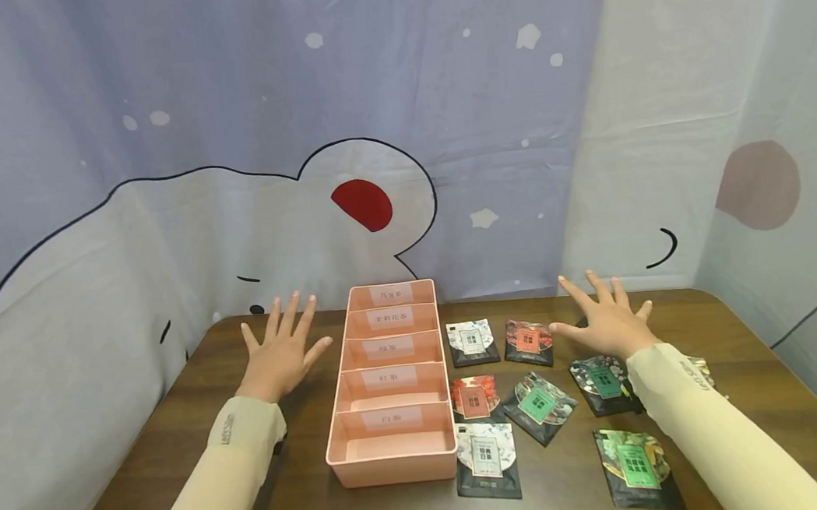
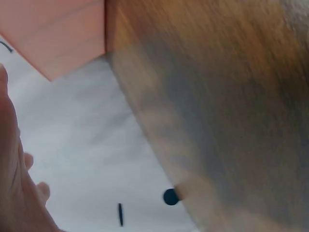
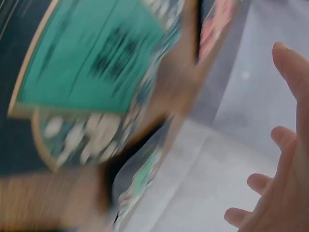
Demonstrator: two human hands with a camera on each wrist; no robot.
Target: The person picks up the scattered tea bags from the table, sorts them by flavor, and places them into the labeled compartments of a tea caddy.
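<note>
Over the desk (image 1: 306, 480), I am holding the left hand (image 1: 279, 362) and the right hand (image 1: 605, 324) with fingers extending apart. Between them, a pink divided tray (image 1: 394, 472) is standing; sachets (image 1: 540, 407) are lying to its right, a red-labelled sachet (image 1: 529, 342) resting near the right hand.

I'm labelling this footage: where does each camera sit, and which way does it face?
Head: worn on the head, facing forward and down at the pink divided box, sachets, table and printed cloth behind; left hand, right hand and both sleeves show.
Left wrist: worn there, facing a corner of the box, table and cloth; part of the left hand shows at left.
Right wrist: worn there, facing blurred sachets and cloth; part of the right hand shows at right.
Shared: head and left wrist both show the box.
</note>
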